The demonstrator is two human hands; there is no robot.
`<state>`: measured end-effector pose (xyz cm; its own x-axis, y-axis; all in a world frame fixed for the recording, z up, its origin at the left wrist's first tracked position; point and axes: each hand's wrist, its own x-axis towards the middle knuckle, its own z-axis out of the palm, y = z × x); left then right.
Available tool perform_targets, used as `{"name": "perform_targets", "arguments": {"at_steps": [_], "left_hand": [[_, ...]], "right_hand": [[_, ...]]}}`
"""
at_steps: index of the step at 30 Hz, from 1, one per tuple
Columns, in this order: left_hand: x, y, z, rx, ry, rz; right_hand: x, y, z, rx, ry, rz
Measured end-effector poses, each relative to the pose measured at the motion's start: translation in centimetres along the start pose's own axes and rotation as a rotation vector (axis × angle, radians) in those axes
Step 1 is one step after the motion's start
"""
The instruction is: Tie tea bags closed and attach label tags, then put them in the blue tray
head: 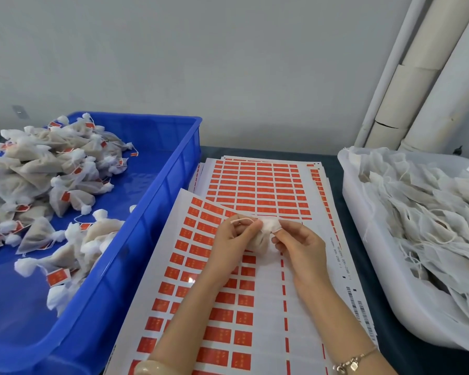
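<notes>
A person's left hand (234, 239) and right hand (299, 249) work a single tea bag (266, 232) just above the near sheet of red labels (201, 266), midway between the blue tray (195, 139) on the left and the white tub (363, 228) on the right. The left thumb and forefinger are pinched together on the bag's string (241, 220), which loops over the knuckles; the right fingertips are clamped on the gathered white top of the bag. This looks like the tying step, with the neck bunched but the knot apparently not yet drawn tight.

The next move likely calls for pulling the string snug without tearing the thin mesh, then peeling one label from the sheet and folding it over the string's end. Only after that would the bag join the pile of finished bags (46, 180) in the tray.

The bag's body is largely hidden behind both hands, and whether a knot already exists cannot be made out. The print on the labels is too small to read. The tray's left side and the tub's right side are cut off.
</notes>
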<state>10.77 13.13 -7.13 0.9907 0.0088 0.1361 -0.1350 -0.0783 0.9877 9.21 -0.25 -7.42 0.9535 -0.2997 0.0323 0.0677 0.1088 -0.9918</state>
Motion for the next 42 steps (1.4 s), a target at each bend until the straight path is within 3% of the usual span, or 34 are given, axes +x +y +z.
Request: {"name": "perform_targets", "arguments": {"at_steps": [2, 8, 11, 18, 28, 35, 42], "left_hand": [[0.1, 0.0, 0.0, -0.006, 0.006, -0.034], [-0.1, 0.1, -0.2, -0.078, -0.026, -0.105], [-0.2, 0.3, -0.2, -0.099, -0.032, -0.121], [-0.4, 0.8, -0.5, -0.153, -0.052, -0.106], [-0.1, 1.9, -1.8, -0.351, -0.209, -0.227], [0.1, 1.6, -1.9, -0.376, -0.193, -0.226], [0.0, 0.9, -1.5, -0.279, -0.248, -0.160]], "right_hand": [[0.1, 0.2, -0.1, -0.085, 0.029, -0.050], [-0.7, 0.2, 0.5, -0.412, 0.024, -0.452], [-0.6, 0.4, 0.3, -0.498, 0.056, -0.537], [-0.4, 0.8, 0.4, -0.592, 0.027, -0.556], [-1.0, -0.1, 0.4, -0.433, 0.019, -0.577], [-1.5, -0.6, 0.5, -0.383, -0.063, -0.567], [-1.4, 0.0, 0.6, -0.468, -0.006, -0.679]]}}
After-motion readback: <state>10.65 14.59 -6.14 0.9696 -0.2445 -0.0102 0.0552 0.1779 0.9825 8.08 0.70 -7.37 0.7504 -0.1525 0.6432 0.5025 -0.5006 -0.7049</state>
